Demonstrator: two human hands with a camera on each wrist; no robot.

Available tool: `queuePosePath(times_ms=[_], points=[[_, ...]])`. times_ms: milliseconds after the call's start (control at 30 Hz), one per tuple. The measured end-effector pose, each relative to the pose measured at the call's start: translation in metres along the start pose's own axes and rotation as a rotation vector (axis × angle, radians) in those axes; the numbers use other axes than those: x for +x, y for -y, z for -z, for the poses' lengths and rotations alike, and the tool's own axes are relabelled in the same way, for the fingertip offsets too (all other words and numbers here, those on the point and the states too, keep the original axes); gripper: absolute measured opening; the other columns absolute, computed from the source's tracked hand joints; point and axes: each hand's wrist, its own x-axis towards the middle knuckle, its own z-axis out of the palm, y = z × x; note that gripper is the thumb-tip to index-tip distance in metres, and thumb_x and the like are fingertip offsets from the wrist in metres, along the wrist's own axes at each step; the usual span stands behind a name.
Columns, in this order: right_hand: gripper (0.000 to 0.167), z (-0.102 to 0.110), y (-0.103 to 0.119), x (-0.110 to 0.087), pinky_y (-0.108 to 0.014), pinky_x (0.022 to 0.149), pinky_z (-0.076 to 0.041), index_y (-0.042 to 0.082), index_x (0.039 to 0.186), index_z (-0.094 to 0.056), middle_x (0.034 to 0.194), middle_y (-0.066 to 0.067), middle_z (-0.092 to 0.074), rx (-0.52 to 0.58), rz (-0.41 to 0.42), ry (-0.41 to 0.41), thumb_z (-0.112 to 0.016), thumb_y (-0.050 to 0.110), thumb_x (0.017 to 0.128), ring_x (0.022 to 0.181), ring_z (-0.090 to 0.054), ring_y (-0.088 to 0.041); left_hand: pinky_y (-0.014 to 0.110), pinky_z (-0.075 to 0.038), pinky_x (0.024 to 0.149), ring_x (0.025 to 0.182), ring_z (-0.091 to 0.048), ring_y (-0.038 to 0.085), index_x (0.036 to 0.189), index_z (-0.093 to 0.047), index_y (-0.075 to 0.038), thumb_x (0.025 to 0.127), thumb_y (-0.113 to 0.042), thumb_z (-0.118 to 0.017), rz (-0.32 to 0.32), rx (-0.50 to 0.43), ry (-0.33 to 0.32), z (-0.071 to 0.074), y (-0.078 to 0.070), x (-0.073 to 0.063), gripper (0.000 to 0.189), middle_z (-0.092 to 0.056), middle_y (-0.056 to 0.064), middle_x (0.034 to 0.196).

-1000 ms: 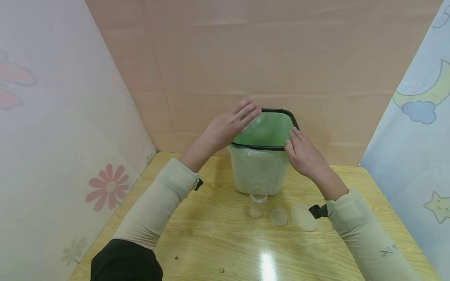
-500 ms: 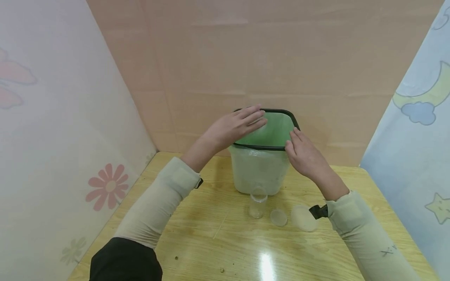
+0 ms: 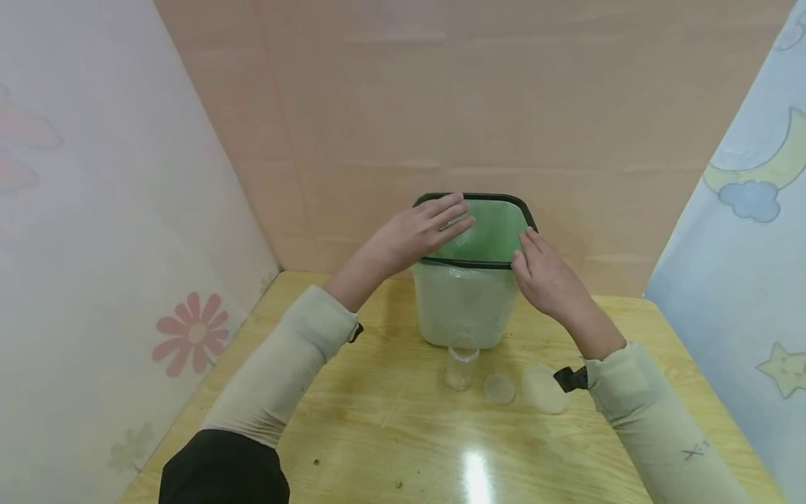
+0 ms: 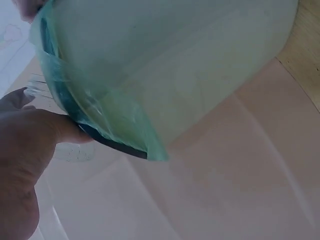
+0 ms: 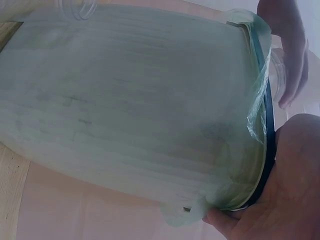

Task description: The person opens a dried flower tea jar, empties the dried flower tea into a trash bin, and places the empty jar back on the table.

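Observation:
A pale trash bin [image 3: 464, 304] with a black rim [image 3: 469, 264] and a green bag lining [image 3: 491, 231] stands at the back of the table. Over the left part of its mouth is my left hand [image 3: 415, 234], which holds a clear plastic jar [image 4: 75, 152]. That jar is hidden below the hand in the head view; the wrist views show it beside the fingers. My right hand [image 3: 548, 280] grips the rim at the bin's right front corner, its thumb [image 5: 222, 220] against the outside.
In front of the bin stands another clear jar [image 3: 462, 367]. To its right lie a small round lid [image 3: 499, 388] and a larger translucent disc [image 3: 543, 388], near the right cuff. Walls close in the wooden table [image 3: 352, 434] at the back and sides.
My left hand has tipped lower over the bin's mouth, and the clear jar under it has gone out of sight in the head view. The right hand stays on the rim.

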Motion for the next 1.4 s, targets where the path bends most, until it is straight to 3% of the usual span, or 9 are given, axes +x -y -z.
queuePosePath(times_ms=[233,500,667,733,833,933,1033,1167,1400], points=[[0.068,0.004,0.001,0.001,-0.060,0.121,-0.013,-0.016,0.153,-0.019,0.163,-0.034,-0.011,-0.008,0.019,-0.012,-0.014,0.035,0.109,0.151,-0.011,-0.049,0.033,-0.039,0.114,0.151,-0.028,0.028,0.157,-0.036,-0.010,0.098,0.005,-0.060,0.036,-0.014,-0.049,0.004,0.004,-0.002,0.066,-0.036,0.012,0.160],[0.065,0.003,0.001,-0.001,-0.060,0.121,-0.012,-0.015,0.154,-0.018,0.164,-0.032,-0.009,0.009,0.016,0.002,-0.017,0.034,0.110,0.152,-0.009,-0.048,0.035,-0.040,0.114,0.151,-0.027,0.028,0.157,-0.033,-0.008,0.096,0.007,-0.060,0.103,-0.040,-0.034,0.004,0.005,-0.002,0.068,-0.035,0.014,0.160],[0.065,0.001,0.001,-0.002,-0.061,0.121,-0.012,-0.015,0.154,-0.018,0.164,-0.032,-0.010,0.019,0.021,-0.005,-0.018,0.033,0.110,0.151,-0.009,-0.048,0.033,-0.050,0.103,0.150,-0.030,0.028,0.155,-0.036,-0.007,0.096,0.007,-0.059,0.152,-0.106,-0.093,0.002,0.006,-0.004,0.064,-0.040,0.014,0.157],[0.065,0.001,0.001,-0.002,-0.061,0.121,-0.012,-0.014,0.154,-0.019,0.164,-0.032,-0.010,0.021,0.021,-0.006,-0.017,0.034,0.110,0.151,-0.009,-0.048,0.032,-0.055,0.094,0.149,-0.031,0.029,0.154,-0.038,-0.006,0.095,0.010,-0.057,0.173,-0.143,-0.118,0.002,0.007,-0.006,0.065,-0.041,0.014,0.155],[0.066,0.001,0.000,-0.002,-0.061,0.121,-0.012,-0.014,0.154,-0.018,0.164,-0.032,-0.010,0.026,0.020,-0.006,-0.017,0.035,0.110,0.151,-0.009,-0.048,0.031,-0.058,0.082,0.149,-0.031,0.029,0.153,-0.039,-0.005,0.094,0.013,-0.053,0.197,-0.199,-0.147,0.002,0.008,-0.007,0.064,-0.042,0.014,0.154],[0.065,0.000,0.000,-0.002,-0.061,0.121,-0.012,-0.014,0.155,-0.018,0.164,-0.032,-0.009,0.032,0.021,0.000,-0.018,0.034,0.110,0.151,-0.009,-0.048,0.031,-0.059,0.078,0.149,-0.031,0.029,0.153,-0.038,-0.005,0.094,0.009,-0.053,0.220,-0.269,-0.155,0.001,0.009,-0.008,0.062,-0.041,0.014,0.155],[0.066,-0.001,0.000,-0.002,-0.061,0.121,-0.012,-0.013,0.155,-0.017,0.164,-0.032,-0.008,0.034,0.019,0.006,-0.018,0.035,0.110,0.152,-0.008,-0.048,0.031,-0.058,0.085,0.149,-0.031,0.029,0.153,-0.038,-0.006,0.092,0.001,-0.064,0.246,-0.345,-0.157,-0.001,0.011,-0.009,0.066,-0.040,0.014,0.155],[0.066,-0.001,0.000,-0.001,-0.061,0.121,-0.011,-0.013,0.155,-0.016,0.165,-0.031,-0.007,0.033,0.017,0.006,-0.017,0.036,0.110,0.152,-0.007,-0.047,0.031,-0.050,0.103,0.149,-0.029,0.029,0.153,-0.035,-0.005,0.087,-0.009,-0.079,0.276,-0.439,-0.166,-0.004,0.014,-0.010,0.080,-0.038,0.014,0.156],[0.065,-0.001,0.000,0.000,-0.061,0.121,-0.012,-0.012,0.155,-0.017,0.165,-0.030,-0.007,0.032,0.011,0.004,-0.018,0.035,0.110,0.152,-0.008,-0.047,0.032,-0.025,0.122,0.148,-0.030,0.031,0.153,-0.031,0.002,0.083,-0.014,-0.084,0.329,-0.550,-0.201,-0.009,0.017,-0.015,0.090,-0.036,0.018,0.155]])
